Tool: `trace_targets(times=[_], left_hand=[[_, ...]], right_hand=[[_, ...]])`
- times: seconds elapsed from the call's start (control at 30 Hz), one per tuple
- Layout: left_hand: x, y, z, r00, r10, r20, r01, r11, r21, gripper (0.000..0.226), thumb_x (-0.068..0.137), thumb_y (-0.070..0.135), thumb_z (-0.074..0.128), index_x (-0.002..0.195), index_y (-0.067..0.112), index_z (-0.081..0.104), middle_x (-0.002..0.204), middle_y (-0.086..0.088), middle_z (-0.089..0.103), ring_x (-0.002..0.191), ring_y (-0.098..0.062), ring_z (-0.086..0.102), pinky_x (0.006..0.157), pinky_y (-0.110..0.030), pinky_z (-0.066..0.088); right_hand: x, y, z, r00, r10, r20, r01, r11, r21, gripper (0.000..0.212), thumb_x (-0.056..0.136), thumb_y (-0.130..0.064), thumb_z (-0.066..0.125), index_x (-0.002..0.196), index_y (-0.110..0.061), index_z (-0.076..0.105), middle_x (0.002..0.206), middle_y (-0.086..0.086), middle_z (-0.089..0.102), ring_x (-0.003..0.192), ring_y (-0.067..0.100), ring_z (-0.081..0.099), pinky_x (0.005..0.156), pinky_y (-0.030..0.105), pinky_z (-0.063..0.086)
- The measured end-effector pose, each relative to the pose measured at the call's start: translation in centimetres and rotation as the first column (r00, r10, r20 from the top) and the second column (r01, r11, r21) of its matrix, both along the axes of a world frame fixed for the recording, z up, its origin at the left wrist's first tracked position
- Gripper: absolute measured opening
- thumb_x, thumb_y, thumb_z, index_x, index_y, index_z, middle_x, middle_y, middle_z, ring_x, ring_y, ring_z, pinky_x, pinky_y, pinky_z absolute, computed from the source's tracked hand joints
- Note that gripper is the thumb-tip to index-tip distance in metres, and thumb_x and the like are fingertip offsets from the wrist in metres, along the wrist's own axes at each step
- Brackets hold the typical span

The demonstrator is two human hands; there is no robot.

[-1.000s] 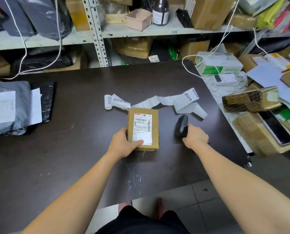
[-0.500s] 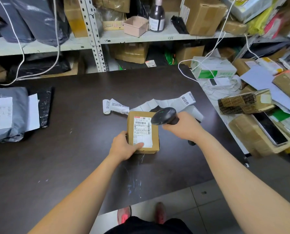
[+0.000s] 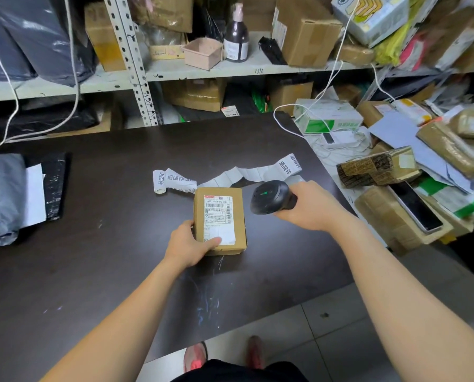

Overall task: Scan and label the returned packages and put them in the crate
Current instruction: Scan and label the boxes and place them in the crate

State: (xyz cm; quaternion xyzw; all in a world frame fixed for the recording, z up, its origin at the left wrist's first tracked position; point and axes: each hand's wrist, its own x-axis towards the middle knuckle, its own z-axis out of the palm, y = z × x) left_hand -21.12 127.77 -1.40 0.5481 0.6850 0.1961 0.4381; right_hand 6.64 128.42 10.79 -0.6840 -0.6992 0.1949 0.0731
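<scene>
The right hand (image 3: 313,206) grips a black scanner (image 3: 271,197), its head turned toward the cardboard package (image 3: 219,219) just to its left. The left hand (image 3: 187,242) clasps that package's near corner, thumb on the label, on the dark table (image 3: 92,244). Beyond both lies a label strip (image 3: 230,175).

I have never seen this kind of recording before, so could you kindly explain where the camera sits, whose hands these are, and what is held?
There is no robot here: a person wears one wide-angle camera on the head, looking down at their own bare hands. The left hand grips a small cardboard box lying on the dark table, thumb on its shipping label. The right hand holds a black barcode scanner just right of the box. Behind the box lies a strip of white labels; grey mailer bags lie at the table's left edge.
</scene>
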Motion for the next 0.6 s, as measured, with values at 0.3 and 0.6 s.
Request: trace_targets(times=[0.3,0.6], left_hand=[[0.23,0.0,0.18,1.0,0.013,0.012,-0.013,1.0,-0.015,0.075,0.073,0.037,0.088,0.133,0.013,0.05,0.132,-0.003,0.06,0.108,-0.019,0.058,0.092,-0.034,0.051],[0.02,0.03,-0.05,1.0,0.014,0.022,-0.013,1.0,-0.01,0.077,0.072,0.038,0.088,0.134,0.014,0.05,0.131,-0.001,0.06,0.101,-0.015,0.055,0.089,-0.032,0.051]], right_hand=[[0.5,-0.39,-0.3,0.999,0.042,-0.015,-0.042,0.999,0.001,0.017,0.076,-0.037,0.068,0.074,-0.023,0.06,0.068,-0.007,0.064,0.074,0.018,0.062,0.065,0.034,0.055],[0.86,-0.14,-0.11,0.998,0.061,0.012,-0.062,0.998,0.013,0.014,0.076,-0.045,0.067,0.07,-0.039,0.055,0.069,-0.011,0.062,0.075,0.015,0.06,0.059,0.028,0.046]])
